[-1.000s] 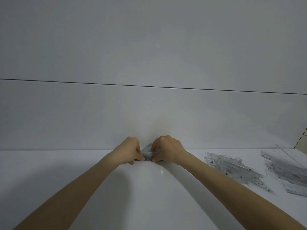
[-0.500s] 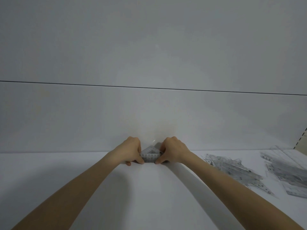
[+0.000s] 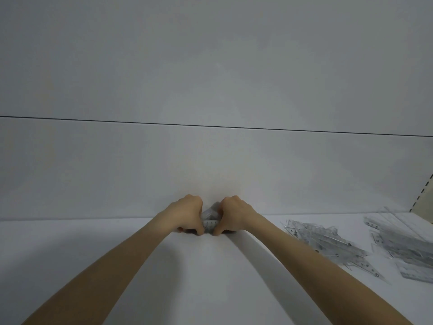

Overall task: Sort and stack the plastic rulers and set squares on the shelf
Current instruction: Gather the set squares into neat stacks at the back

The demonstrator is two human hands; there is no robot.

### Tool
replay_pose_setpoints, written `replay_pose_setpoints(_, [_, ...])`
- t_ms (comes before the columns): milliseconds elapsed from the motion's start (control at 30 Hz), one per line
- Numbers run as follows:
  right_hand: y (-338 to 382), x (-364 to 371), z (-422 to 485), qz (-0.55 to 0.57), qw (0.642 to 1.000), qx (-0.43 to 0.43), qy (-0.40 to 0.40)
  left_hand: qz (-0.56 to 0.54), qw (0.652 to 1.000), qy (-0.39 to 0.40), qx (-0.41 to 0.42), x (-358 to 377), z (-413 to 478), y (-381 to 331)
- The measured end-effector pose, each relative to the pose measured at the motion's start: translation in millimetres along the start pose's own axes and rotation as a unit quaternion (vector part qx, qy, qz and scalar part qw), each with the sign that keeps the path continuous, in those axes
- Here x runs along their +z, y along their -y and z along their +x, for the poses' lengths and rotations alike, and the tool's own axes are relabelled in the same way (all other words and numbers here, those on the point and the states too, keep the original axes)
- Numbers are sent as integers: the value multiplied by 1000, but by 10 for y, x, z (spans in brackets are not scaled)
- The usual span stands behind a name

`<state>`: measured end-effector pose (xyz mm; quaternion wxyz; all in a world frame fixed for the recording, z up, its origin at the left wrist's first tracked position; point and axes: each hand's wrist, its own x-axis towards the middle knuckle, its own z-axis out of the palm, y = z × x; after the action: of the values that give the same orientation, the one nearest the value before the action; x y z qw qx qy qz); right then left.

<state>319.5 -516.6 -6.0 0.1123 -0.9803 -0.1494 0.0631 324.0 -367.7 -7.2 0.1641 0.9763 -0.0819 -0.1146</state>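
On the white shelf (image 3: 70, 254), against the back wall (image 3: 210, 160), the left hand (image 3: 187, 215) and the right hand (image 3: 233, 215) both curl closed around the ends of a small clear set square stack (image 3: 210, 219) between them, while loose set squares (image 3: 323, 240) and rulers (image 3: 403, 245) lie well apart at the right.

a plain white back wall (image 3: 210, 66) fills most of the view, crossed side to side by one thin dark seam (image 3: 210, 126) that dips slightly toward the right. below it lies a flat white shelf surface (image 3: 70, 242), meeting the wall along a straight line. at the far right edge stands a beige upright (image 3: 425, 195) with a row of dark slots. the light is soft and dim, with faint shadows on the shelf.
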Motion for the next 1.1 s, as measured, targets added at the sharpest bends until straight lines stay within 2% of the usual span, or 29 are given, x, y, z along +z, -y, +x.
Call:
replay_pose_setpoints(267, [3, 0, 40, 0, 1000, -4, -6, 20, 1000, 12, -1, -62, 13, -35])
replay_pose_setpoints(567, [-90, -96, 25, 18, 998, -13, 62, -16, 998, 57, -35, -136, -87, 35])
replay_pose_setpoints(767, [-240, -99, -75, 35, 998, 7, 49, -91, 995, 19, -26, -109, -161, 211])
replay_pose_setpoints(1100, [-190, -139, -72, -1, 998, 12, 62, -23, 999, 19, -27, -95, -180, 181])
